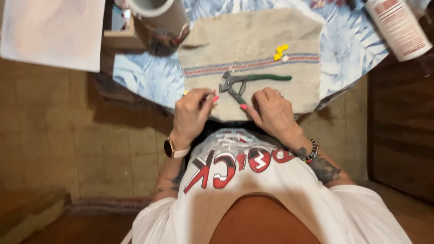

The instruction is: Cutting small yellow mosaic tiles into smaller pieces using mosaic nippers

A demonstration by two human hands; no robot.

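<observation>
You've got one pair of pliers (244, 82), one cloth (253, 40), two yellow beads (280, 51), one bottle (398, 27), two hands.

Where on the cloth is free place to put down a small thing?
The cloth is bare above the striped band, left of the yellow pieces. Crowded: near edge, with pliers, left hand, right hand.

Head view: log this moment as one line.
left hand: fingers pinched, contents unclear | right hand: on cloth edge | green-handled pliers: lying untouched | yellow pieces: on cloth
</observation>
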